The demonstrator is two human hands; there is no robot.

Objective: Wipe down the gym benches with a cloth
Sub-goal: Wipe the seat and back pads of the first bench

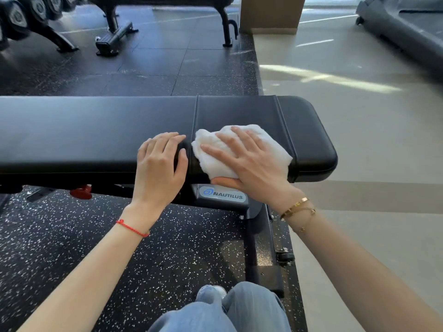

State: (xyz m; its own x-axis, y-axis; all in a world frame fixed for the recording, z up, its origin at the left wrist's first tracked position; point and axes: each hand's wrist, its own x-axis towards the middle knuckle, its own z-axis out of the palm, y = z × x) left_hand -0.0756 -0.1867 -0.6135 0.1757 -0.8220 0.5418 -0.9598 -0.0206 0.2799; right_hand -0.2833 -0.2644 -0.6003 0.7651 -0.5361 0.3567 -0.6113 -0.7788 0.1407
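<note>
A black padded gym bench (84,135) runs across the view, its rounded end at the right. A white cloth (268,144) lies crumpled on the seat pad near that end, draped over the near edge. My right hand (244,159) presses flat on the cloth, thumb tucked under the pad's edge, gripping cloth and pad together. My left hand (160,164) rests palm down on the pad just left of the cloth, fingers together and curled over the seam, holding nothing.
The bench frame (259,236) with a Nautilus label (223,194) stands on speckled rubber flooring. My knees in light jeans (215,310) are at the bottom. A dumbbell rack (28,17) and another bench (115,32) stand behind; a treadmill (402,25) sits far right on pale floor.
</note>
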